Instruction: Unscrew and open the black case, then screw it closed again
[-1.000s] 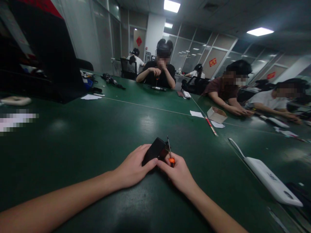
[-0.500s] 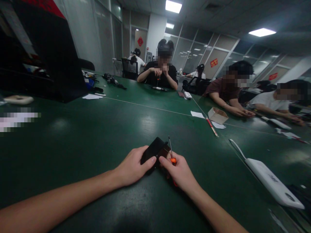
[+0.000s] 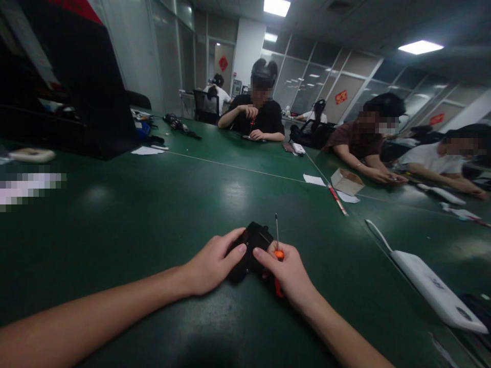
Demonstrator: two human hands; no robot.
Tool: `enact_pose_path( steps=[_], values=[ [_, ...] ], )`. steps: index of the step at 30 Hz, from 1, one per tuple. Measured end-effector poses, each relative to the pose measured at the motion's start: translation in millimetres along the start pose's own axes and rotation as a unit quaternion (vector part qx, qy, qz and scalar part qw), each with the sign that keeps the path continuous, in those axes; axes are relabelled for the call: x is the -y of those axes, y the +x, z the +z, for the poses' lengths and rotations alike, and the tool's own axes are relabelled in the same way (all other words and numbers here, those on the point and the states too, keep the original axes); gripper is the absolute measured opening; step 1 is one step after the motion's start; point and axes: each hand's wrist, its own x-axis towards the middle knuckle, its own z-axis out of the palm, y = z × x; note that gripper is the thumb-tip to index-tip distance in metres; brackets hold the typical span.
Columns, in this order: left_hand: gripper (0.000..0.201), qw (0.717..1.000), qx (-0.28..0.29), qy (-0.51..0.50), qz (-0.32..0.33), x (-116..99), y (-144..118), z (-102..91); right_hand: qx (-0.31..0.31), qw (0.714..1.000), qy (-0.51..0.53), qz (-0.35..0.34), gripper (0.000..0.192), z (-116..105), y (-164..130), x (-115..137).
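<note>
A small black plastic case is held up over the green table in front of me. My left hand is closed around its left side, with the thumb lying on the near face. My right hand presses its thumb on the case's right side. That same hand also grips a screwdriver with an orange-red handle, its thin metal shaft pointing up beside the case. Most of the handle is hidden by the palm and fingers. Small bright spots, possibly screws, show on the case.
A white power bank with a loop strap lies at right. Farther off are an open cardboard box, white paper and a red-striped stick. A large black case stands at left. Co-workers sit across the table.
The black case has turned in my hands and shows more of a broad face. The screwdriver's shaft stands more upright. A person opposite has lowered one hand to the table.
</note>
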Motion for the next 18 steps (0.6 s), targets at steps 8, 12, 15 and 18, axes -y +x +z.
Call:
enact_pose_path(
  steps=[8, 12, 15, 18],
  values=[
    [0.045, 0.999, 0.008, -0.045, -0.007, 1.1, 2.1, -1.8, -0.006, 0.995, -0.063, -0.076, 0.047, 1.6, -7.5, 11.6],
    [0.044, 0.997, -0.020, -0.070, -0.030, 6.8, 4.9, -1.6, 0.009, 0.989, -0.102, -0.108, 0.045, 7.3, -11.1, 14.2],
    [0.044, 0.992, -0.018, -0.119, -0.045, 8.1, 5.8, -0.8, 0.011, 0.982, -0.132, -0.131, 0.044, 9.5, -12.2, 13.4],
    [0.041, 0.983, 0.000, -0.178, -0.038, 5.9, 6.1, -0.7, 0.014, 0.981, -0.137, -0.139, 0.044, 8.6, -11.6, 11.9]
  ],
)
